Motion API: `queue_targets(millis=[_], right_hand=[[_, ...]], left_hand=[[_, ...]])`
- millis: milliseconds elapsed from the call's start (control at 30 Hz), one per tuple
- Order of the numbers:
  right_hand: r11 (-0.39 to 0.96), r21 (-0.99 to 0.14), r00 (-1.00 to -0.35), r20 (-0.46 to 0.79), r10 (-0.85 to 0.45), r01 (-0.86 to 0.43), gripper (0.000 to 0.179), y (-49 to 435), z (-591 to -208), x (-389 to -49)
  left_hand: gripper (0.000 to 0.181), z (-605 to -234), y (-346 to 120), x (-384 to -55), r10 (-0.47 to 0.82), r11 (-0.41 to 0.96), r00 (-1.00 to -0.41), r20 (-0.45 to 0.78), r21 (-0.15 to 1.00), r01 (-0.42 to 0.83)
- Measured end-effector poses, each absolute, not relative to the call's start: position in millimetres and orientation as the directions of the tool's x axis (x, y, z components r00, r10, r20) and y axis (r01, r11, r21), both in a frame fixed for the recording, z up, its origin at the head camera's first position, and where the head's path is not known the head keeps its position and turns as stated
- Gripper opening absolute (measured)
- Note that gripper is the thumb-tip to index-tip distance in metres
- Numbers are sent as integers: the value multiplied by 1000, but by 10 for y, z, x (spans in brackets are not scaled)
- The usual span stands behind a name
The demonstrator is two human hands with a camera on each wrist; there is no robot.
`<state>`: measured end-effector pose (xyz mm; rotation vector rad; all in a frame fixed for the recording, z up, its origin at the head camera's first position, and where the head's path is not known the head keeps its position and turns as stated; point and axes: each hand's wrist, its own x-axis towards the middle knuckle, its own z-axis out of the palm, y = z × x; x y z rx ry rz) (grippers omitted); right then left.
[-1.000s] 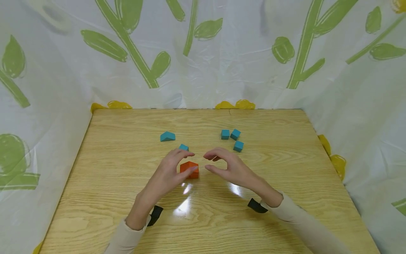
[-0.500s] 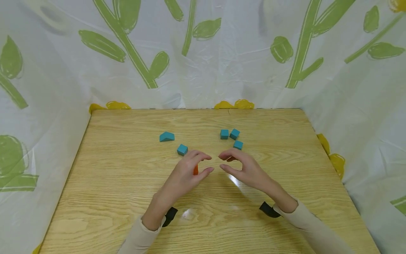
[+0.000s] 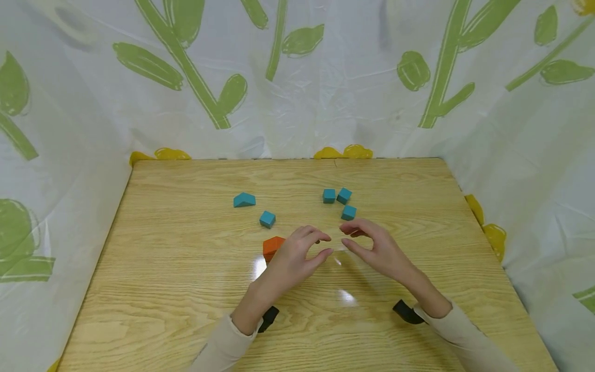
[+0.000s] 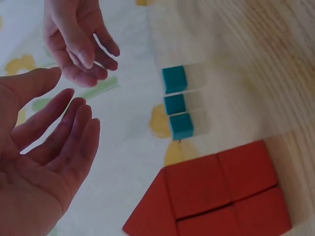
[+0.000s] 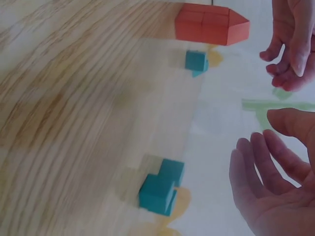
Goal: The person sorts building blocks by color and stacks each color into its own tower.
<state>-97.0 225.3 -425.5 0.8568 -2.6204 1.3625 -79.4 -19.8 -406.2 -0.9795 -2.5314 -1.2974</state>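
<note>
A: Left hand (image 3: 294,256)?

B: Grip spread, thumb apart from loosely bent fingers; right hand (image 3: 382,251) likewise, fingertips facing the left's across a gap

A: Orange-red blocks (image 3: 271,247)?

B: On the table (image 3: 176,289), left of the left hand and partly hidden by it; seams visible, one peaked shape

A: Blue?

B: Single cube (image 3: 267,219) just beyond the orange-red; low peaked block (image 3: 244,200) farther left; three cubes (image 3: 344,195) clustered on the far side, beyond the right hand
</note>
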Motion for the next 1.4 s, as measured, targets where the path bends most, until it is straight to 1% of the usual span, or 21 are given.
queue_targets(millis=[267, 600, 867, 1033, 1200, 1400], right_hand=[[475, -712, -844, 331, -422, -516, 30, 2365, -4333, -1001], [505, -711, -866, 326, -379, -489, 27, 2460, -4462, -1124], [529, -688, -864, 342, -369, -498, 29, 2498, -4521, -1258], [558, -664, -866, 344, -364, -498, 31, 2516, -4541, -1346], [603, -649, -886, 319, -337, -464, 32, 2543, -4584, -1433], [621, -667, -909, 258, -327, -412, 36, 2563, -4611, -1519]], left_hand=[[18, -4230, -40, -837, 476, 410, -777, 412, 678, 611], [20, -4325, 175, -924, 435, 477, -826, 358, 687, 548], [23, -4418, 349, -1038, 383, 554, -859, 340, 660, 508], [23, -4458, 432, -1135, 353, 576, -875, 331, 660, 482], [23, -4486, 511, -1244, 335, 588, -889, 311, 669, 455], [22, -4552, 598, -1356, 306, 610, -910, 281, 676, 414]])
